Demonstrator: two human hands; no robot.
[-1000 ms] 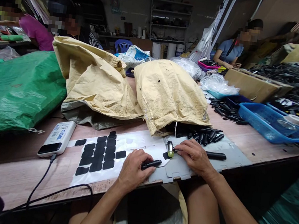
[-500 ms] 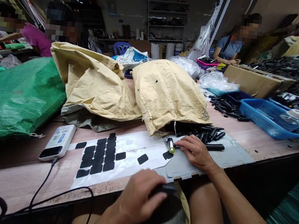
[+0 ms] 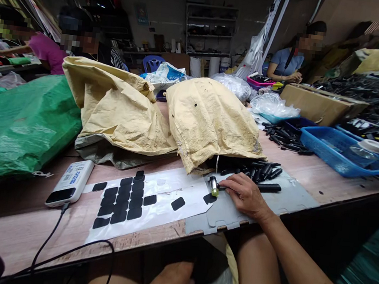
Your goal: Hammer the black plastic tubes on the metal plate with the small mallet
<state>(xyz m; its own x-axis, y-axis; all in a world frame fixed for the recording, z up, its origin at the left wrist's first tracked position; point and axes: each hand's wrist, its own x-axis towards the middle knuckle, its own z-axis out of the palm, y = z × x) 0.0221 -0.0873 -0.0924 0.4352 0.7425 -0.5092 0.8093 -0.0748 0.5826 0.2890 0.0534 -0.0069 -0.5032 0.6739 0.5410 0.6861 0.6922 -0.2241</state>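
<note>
My right hand [image 3: 243, 195] rests on the grey board [image 3: 293, 194], its fingers pinched on the end of a black cylindrical part [image 3: 268, 187]. Just left of the fingertips stands a small clear bottle with a yellow-green base [image 3: 213, 186]. My left hand [image 3: 177, 276] is below the table edge, over an open sack [image 3: 219, 274] at my lap; its fingers are dark and blurred, and what they hold, if anything, is hidden. Black rounded squares [image 3: 123, 197] lie in rows on a white sheet [image 3: 166, 185]. More black parts [image 3: 265, 170] are heaped behind my right hand.
A white power bank [image 3: 71, 183] with a cable lies at the left. Beige sacks [image 3: 212, 122] and a green sack [image 3: 22, 121] fill the back. A blue tray [image 3: 343, 156] holding a jar stands right. Other people sit beyond the table.
My left hand has moved down below the table edge toward the sack; the dark thing it held no longer shows. My right hand has stayed at the black part.
</note>
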